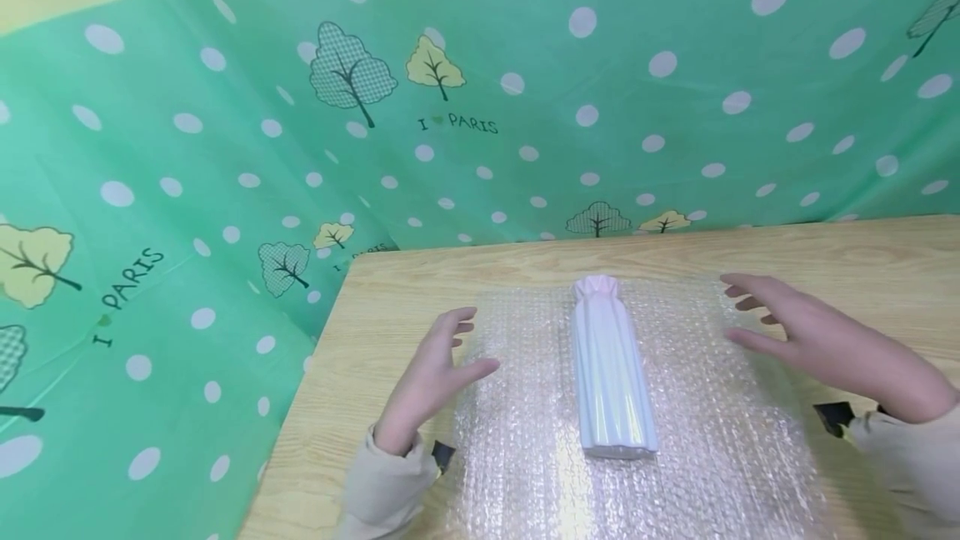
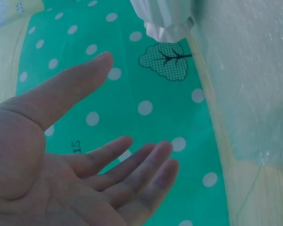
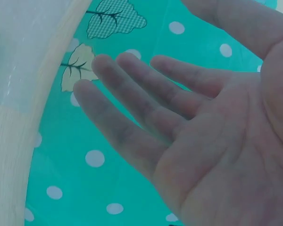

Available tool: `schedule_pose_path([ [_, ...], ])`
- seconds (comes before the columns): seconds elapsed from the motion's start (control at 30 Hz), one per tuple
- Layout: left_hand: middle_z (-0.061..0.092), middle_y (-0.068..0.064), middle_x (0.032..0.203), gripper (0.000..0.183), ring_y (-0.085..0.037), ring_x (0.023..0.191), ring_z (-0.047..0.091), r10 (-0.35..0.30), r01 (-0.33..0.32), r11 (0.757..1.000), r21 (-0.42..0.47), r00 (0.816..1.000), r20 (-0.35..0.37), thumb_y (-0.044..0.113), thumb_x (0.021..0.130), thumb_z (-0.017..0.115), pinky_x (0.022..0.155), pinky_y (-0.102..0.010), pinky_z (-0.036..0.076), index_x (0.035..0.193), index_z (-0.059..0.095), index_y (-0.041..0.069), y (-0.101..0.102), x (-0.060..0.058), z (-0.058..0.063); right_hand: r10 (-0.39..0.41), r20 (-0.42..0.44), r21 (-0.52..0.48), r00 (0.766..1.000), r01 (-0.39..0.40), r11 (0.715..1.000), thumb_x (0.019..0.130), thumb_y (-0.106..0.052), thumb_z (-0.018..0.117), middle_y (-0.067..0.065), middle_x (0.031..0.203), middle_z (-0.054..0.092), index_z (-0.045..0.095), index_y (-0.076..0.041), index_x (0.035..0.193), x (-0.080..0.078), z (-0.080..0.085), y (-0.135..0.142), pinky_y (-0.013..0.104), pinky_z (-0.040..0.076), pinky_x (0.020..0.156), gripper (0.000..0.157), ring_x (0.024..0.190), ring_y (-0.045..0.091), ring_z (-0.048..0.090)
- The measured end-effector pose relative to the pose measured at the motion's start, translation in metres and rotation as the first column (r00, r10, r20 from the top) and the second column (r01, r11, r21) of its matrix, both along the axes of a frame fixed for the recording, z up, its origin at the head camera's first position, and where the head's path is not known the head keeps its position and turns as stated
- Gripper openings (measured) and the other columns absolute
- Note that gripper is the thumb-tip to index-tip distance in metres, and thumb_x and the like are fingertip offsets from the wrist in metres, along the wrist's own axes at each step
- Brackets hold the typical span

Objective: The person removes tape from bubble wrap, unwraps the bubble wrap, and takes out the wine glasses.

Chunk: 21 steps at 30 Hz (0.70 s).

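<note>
A white vase [image 1: 611, 373] with slanting pleats and a pinkish scalloped mouth lies on its side on a sheet of bubble wrap [image 1: 517, 440], mouth toward the far edge. To the left of it, over the sheet's left border, my left hand [image 1: 431, 373] hovers with thumb and fingers apart, holding nothing. My right hand [image 1: 802, 332] is held over the sheet's right border, fingers loosely spread and likewise bare. Both palms face the vase, and neither hand touches it. The left wrist view catches the vase's mouth [image 2: 167, 28] and the bubble wrap [image 2: 254, 84].
Beneath everything is a light wood table [image 1: 390, 307], its far edge running behind the vase. A green polka-dot cloth [image 1: 450, 182] printed with trees hangs behind and to the left. Dark straps [image 1: 834, 417] show near the wrists.
</note>
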State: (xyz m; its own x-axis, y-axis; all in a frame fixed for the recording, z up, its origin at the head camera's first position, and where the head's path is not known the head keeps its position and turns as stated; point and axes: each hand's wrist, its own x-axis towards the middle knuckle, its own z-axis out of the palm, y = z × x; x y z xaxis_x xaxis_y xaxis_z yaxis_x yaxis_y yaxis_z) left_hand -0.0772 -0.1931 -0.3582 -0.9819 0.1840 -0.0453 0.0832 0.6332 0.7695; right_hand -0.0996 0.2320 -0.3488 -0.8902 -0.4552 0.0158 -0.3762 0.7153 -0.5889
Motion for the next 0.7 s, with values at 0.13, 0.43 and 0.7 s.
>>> schedule_pose_path([
  [0.13, 0.038, 0.002, 0.139, 0.075, -0.026, 0.122, 0.043, -0.018, 0.018, 1.000, 0.019, 1.000, -0.010, 0.033, 0.078, 0.073, 0.094, -0.048, 0.042, 0.139, 0.035, 0.015, 0.005, 0.000, 0.002, 0.009, -0.008, -0.016, 1.000, -0.009, 1.000, 0.094, -0.030, 0.054, 0.017, 0.127, 0.044, 0.025, -0.002, 0.142, 0.002, 0.004, -0.011, 0.051, 0.044, 0.082, 0.062, 0.108, 0.035, 0.049],
  [0.43, 0.038, -0.001, 0.139, 0.073, -0.025, 0.122, 0.043, -0.069, 0.070, 0.996, 0.057, 0.997, -0.025, 0.031, 0.079, 0.072, 0.098, -0.046, 0.039, 0.139, 0.034, 0.014, 0.018, -0.001, 0.007, 0.026, 0.022, -0.059, 0.999, -0.025, 0.998, 0.094, -0.035, 0.052, 0.017, 0.128, 0.044, 0.025, -0.004, 0.142, 0.003, 0.011, -0.033, 0.054, 0.044, 0.084, 0.064, 0.108, 0.036, 0.050],
  [0.7, 0.038, -0.002, 0.140, 0.074, -0.026, 0.121, 0.043, -0.098, 0.098, 0.992, 0.082, 0.995, -0.004, 0.033, 0.079, 0.072, 0.096, -0.046, 0.040, 0.139, 0.034, 0.013, 0.029, -0.001, 0.005, 0.038, 0.028, -0.083, 0.999, -0.036, 0.996, 0.093, -0.037, 0.052, 0.015, 0.128, 0.046, 0.028, -0.004, 0.141, 0.003, 0.011, -0.048, 0.052, 0.046, 0.083, 0.062, 0.106, 0.033, 0.052],
])
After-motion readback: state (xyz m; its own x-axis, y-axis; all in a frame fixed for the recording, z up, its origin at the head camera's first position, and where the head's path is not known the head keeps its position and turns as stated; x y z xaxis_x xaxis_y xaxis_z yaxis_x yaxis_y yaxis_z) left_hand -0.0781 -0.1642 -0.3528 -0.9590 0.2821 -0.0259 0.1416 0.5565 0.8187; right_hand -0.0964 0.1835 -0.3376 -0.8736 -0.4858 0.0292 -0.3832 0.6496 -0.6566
